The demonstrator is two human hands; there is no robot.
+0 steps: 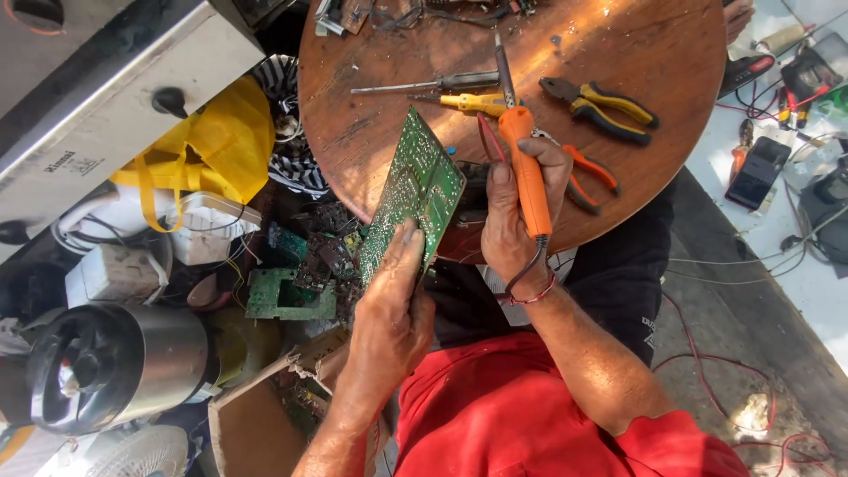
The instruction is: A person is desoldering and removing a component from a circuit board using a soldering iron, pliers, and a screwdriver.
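My left hand (393,305) grips the lower edge of a green circuit board (415,185), held tilted with its solder side up, over the near edge of a round wooden table (654,53). My right hand (512,212) is shut on an orange soldering iron (528,168); its metal tip points away toward the table's middle, and its cord runs down past my wrist. The iron sits just to the right of the board, not touching it.
On the table lie a screwdriver (424,86), a yellow-handled tool (473,102), black-and-yellow pliers (601,106) and orange-handled pliers (592,172). Left of me are a yellow bag (212,141), scrap circuit boards (287,296), a metal appliance (115,367) and a cardboard box (256,415). Red wires trail on the floor at right.
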